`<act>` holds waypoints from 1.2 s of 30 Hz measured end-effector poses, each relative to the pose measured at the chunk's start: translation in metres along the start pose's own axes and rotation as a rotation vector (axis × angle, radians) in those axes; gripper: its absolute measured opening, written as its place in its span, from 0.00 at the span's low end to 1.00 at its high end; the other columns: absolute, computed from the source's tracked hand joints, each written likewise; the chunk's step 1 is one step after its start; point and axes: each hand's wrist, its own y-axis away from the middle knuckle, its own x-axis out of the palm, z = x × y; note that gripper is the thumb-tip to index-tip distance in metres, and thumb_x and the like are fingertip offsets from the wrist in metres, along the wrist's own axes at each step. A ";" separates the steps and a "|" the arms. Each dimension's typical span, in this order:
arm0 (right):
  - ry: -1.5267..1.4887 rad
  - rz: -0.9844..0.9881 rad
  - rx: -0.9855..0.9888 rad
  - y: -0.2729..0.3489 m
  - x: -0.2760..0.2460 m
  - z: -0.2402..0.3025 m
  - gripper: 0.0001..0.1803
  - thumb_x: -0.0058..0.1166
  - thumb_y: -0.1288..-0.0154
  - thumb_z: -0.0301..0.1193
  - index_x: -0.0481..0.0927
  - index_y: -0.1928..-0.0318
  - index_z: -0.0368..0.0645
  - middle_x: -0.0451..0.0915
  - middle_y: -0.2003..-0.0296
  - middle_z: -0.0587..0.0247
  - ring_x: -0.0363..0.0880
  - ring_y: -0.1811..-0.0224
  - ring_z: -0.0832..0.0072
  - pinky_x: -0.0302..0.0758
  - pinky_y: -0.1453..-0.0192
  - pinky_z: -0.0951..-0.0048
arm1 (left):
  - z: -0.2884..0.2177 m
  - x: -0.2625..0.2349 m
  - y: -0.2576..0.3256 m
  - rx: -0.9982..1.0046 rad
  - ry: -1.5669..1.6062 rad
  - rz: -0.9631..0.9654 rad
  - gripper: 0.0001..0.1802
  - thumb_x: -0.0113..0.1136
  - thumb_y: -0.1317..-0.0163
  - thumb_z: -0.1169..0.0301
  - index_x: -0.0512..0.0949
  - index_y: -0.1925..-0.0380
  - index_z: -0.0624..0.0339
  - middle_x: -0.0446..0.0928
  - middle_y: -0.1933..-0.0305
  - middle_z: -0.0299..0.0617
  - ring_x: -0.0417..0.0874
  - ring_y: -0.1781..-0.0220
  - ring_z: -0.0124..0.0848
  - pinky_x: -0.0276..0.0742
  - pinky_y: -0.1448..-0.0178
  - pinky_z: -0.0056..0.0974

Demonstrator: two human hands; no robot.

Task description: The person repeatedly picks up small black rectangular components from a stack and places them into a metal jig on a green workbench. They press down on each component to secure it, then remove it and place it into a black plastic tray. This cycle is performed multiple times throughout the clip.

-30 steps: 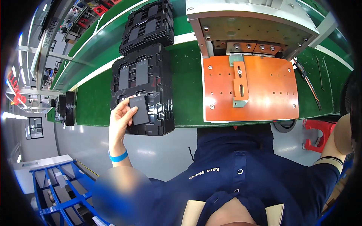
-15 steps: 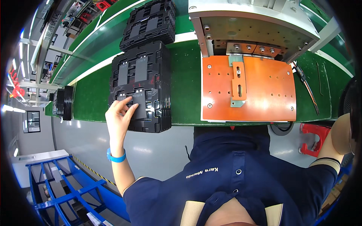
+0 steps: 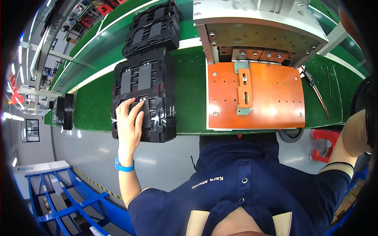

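My left hand [image 3: 130,124], with a blue band at the wrist, is over the near part of a black moulded plastic tray [image 3: 162,84]. Its fingers are bent and its thumb is drawn in around a flat dark grey rectangular piece [image 3: 146,114] in the tray, partly hidden by the hand. Similar flat grey pieces [image 3: 145,78] lie in the tray's farther pockets. My right forearm [image 3: 352,137] runs out past the right rim. A blurred skin-coloured patch at the upper right rim may be my right hand [image 3: 349,24]; no fingers can be made out.
Another stack of black trays [image 3: 151,29] stands behind. Right of centre is a metal press frame [image 3: 260,29] with an orange plate [image 3: 271,98] carrying a slotted orange bar [image 3: 245,88]. Beyond the plate lies a dark cable-like strip [image 3: 317,88] on the green bench [image 3: 189,98].
My left hand has shifted slightly and its fingers have closed up over the tray's near pockets. A blurred skin-coloured patch has appeared at the upper right. The whole view has shifted slightly.
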 end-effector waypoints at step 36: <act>-0.162 -0.142 0.101 -0.002 -0.014 -0.015 0.14 0.56 0.40 0.22 0.76 0.53 0.34 0.79 0.57 0.56 0.81 0.58 0.74 0.76 0.52 0.75 | -0.001 0.013 -0.002 -0.076 0.136 -0.061 0.16 0.65 0.41 0.67 0.82 0.53 0.57 0.72 0.42 0.48 0.70 0.39 0.46 0.69 0.37 0.47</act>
